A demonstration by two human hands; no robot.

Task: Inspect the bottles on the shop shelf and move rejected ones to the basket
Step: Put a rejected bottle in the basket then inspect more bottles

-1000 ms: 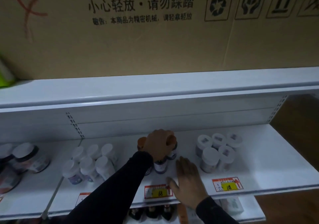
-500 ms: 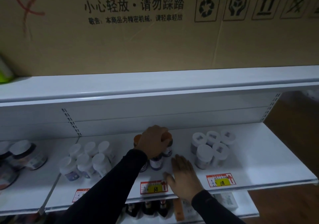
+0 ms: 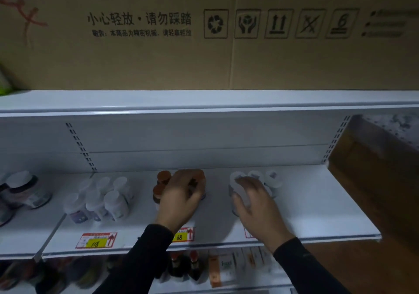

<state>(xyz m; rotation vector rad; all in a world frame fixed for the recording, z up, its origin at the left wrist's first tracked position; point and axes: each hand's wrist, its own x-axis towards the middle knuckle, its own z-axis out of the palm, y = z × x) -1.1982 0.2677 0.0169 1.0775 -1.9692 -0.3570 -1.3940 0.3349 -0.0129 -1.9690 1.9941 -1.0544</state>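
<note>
At the far left of the white metal shelf (image 3: 317, 207) lie dark jars with white lids (image 3: 25, 189), tipped on their sides. Next stands a cluster of white plastic bottles (image 3: 102, 198), above a red-and-yellow price tag (image 3: 96, 240) marked 118. In the middle, the left hand (image 3: 179, 196) curls its fingers over a group of brown-capped dark bottles (image 3: 163, 177), gripping one near the front. Further right, the right hand (image 3: 254, 199) lies on a group of white-lidded bottles (image 3: 272, 178), fingers bent round the nearest one. A big brown cardboard box (image 3: 204, 44) sits on the top shelf.
</note>
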